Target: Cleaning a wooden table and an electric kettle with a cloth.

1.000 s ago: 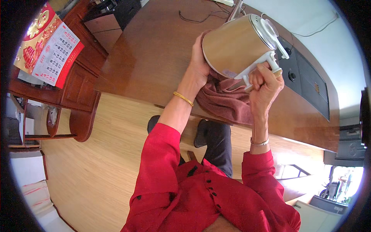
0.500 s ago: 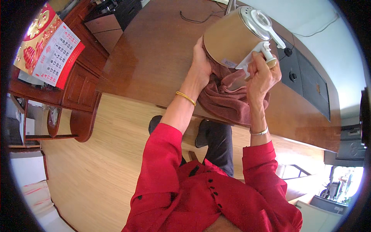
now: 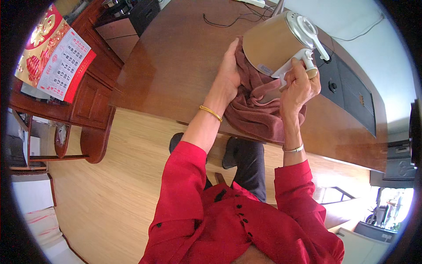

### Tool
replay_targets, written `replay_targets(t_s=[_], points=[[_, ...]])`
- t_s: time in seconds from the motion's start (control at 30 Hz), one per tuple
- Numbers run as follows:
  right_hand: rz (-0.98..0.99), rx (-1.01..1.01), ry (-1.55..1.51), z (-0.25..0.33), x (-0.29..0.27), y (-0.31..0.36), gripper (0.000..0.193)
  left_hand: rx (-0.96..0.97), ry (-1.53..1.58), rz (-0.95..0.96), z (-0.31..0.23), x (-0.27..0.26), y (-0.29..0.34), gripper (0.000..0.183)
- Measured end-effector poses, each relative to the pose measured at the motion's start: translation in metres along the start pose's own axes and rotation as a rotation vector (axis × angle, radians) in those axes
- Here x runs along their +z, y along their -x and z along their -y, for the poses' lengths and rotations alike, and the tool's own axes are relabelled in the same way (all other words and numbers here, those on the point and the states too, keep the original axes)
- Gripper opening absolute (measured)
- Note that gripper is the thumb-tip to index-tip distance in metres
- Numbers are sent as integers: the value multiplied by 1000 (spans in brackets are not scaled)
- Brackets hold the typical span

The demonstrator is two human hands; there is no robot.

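A gold-coloured electric kettle with a silver lid and a white handle is tilted above the desk, its lid towards the far right. My right hand is closed around the handle. Against the kettle's base my left hand holds a reddish-brown towel; its fingers are partly hidden behind the cloth. The towel hangs in folds between my forearms, over the near edge of the desk.
The brown wooden desk spans the far side, with a black cable and a white power strip at its back. Black panels are set in its right part. A red wall calendar hangs at left beside wooden shelves.
The kettle has shifted a little to the right, away from my left palm. More of the towel now shows between that hand and the base. My right hand keeps the handle.
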State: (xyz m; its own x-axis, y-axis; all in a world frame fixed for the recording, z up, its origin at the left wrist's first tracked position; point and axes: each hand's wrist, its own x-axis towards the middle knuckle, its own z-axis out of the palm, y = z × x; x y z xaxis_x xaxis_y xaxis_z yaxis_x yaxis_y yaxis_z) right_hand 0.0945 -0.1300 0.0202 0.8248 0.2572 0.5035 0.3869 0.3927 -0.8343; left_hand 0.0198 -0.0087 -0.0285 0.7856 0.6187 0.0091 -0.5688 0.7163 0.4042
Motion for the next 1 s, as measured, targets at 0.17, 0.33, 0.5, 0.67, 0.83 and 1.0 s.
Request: replay_targets(t_s=[0.17,0.33,0.5,0.67,0.83,1.0], points=[[33,-179,69,-20,-5,-13,9,-44,-97,5,3,2,3,44],[24,4,-49,-23,-8,-16,9,0,-148,40,5,-2,0,46],[-10,46,-94,-10,7,-12,10,8,-171,4,5,-7,0,49],[43,41,-101,-5,7,-5,11,15,-118,33,9,-10,-6,49],[76,144,-187,1,10,-1,12,19,-142,-33,8,-3,-2,51],[173,182,-144,12,18,11,13,12,-108,-21,5,-2,2,49]])
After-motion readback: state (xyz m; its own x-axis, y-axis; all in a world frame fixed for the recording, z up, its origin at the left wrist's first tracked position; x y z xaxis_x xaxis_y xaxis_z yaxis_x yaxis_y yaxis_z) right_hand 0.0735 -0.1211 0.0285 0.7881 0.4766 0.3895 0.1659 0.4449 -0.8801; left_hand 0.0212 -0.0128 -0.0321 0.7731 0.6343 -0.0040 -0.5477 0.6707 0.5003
